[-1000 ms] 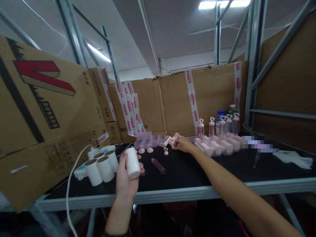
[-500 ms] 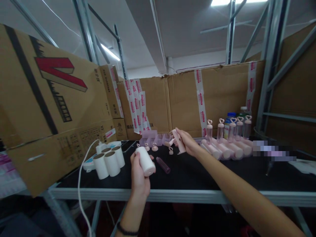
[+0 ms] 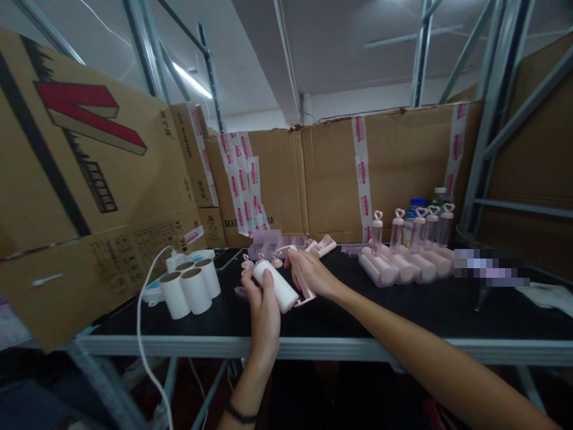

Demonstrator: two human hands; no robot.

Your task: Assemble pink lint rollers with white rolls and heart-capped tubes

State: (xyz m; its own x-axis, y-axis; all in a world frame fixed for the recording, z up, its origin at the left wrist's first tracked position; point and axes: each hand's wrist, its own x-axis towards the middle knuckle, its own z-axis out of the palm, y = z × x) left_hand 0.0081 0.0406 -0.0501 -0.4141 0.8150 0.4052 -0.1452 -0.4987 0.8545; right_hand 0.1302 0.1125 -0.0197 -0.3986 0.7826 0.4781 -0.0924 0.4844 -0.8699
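Above the desk [image 3: 353, 319], toward its front edge, the left hand's [image 3: 265, 313] fingers wrap the roll [image 3: 278, 288]; the right hand's [image 3: 317, 276] pinch the holder [image 3: 305, 283] alongside (apparently mid-fitting). Next calls for aligning their ends.

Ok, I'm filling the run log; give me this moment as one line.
left hand: holds white roll | right hand: holds pink holder near roll's end | tabletop: other white rolls upright

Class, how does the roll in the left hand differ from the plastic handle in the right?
The roll is white; the handle is pink. The roll is a thick cylinder; the handle is a slim bar with a foot jutting from its lower end. Both are held tilted.
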